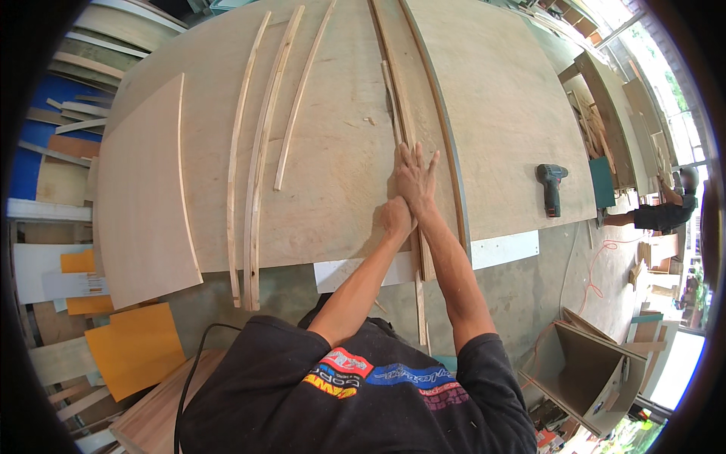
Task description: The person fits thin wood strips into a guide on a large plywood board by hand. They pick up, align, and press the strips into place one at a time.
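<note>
My right hand (417,179) lies on long wooden strips (395,76) that run away from me across a large plywood board (333,151). Its fingers are stretched out and apart. Just nearer and to the left, my left hand (396,216) is closed against the left side of the same strips, its wrist close to my right hand. Whatever its fingers hold is hidden. The near ends of the strips (421,303) stick out past the board's edge. Close by on the right, a long dark-edged strip (446,136) lies roughly alongside.
Several thin wooden strips (261,151) lie on the board's left half, beside a curved-edge plywood sheet (151,189). A cordless drill (551,189) lies at right. An open wooden cabinet (582,374) stands on the floor at lower right. Another person (669,212) is at far right.
</note>
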`<move>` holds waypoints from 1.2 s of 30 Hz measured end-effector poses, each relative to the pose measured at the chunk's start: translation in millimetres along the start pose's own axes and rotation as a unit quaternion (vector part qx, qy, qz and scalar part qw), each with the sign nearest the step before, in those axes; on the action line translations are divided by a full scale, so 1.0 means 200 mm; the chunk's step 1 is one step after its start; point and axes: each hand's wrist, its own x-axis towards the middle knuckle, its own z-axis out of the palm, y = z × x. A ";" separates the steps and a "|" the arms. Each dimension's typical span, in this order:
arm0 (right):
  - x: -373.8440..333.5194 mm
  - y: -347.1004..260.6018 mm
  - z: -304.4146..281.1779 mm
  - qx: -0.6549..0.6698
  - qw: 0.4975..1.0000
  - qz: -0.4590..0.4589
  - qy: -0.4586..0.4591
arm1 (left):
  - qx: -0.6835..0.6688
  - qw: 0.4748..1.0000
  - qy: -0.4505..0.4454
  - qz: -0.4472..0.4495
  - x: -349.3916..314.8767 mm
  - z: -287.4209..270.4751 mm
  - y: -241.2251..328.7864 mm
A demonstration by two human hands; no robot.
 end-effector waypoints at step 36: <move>-0.65 0.04 -0.21 0.360 0.920 0.152 0.015 | 0.073 0.997 0.000 -0.011 0.25 -0.09 0.15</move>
